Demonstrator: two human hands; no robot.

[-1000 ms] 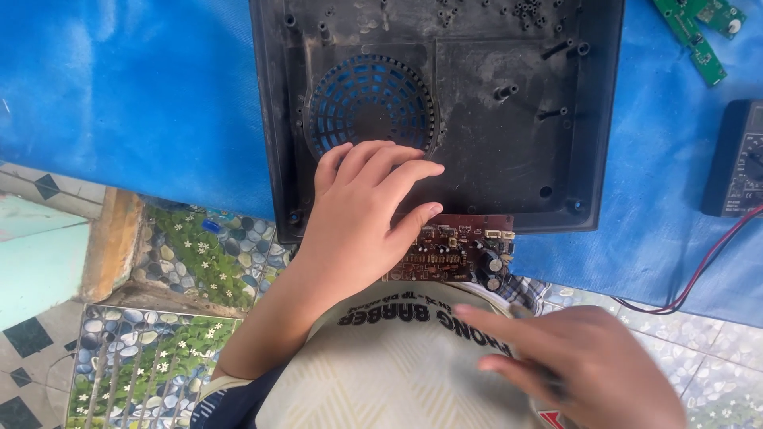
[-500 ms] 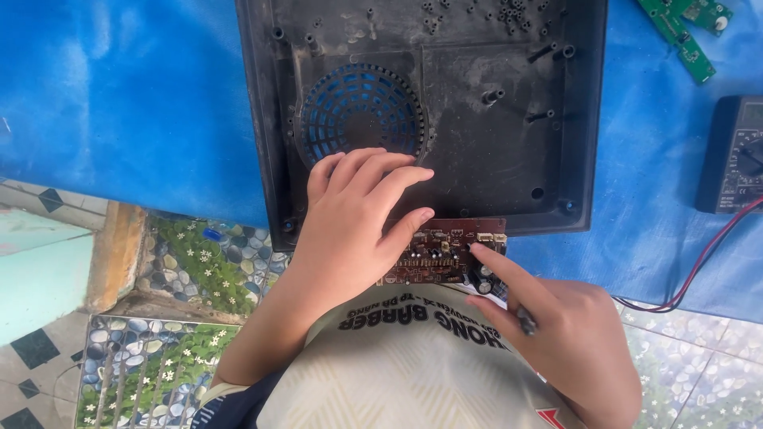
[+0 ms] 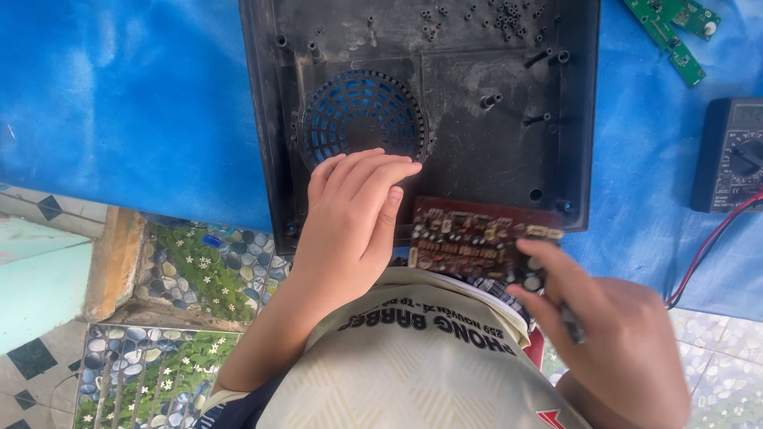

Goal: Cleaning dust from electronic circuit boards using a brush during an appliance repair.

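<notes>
Here the right hand (image 3: pixel 612 342) pinches the brown circuit board (image 3: pixel 477 238) by its corner at the near edge of the black housing (image 3: pixel 477 119), the left hand (image 3: pixel 350 214) resting flat and released beside it, so the board could slip or flex.

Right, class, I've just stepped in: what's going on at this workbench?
A person is working over an opened black plastic appliance casing lying on a blue sheet. The left hand rests flat on the casing just below its round fan grille. The right hand grips the right end of a brown circuit board at the casing's near edge, with a thin dark tool tucked in its fingers. A multimeter and green circuit boards lie to the right.
</notes>
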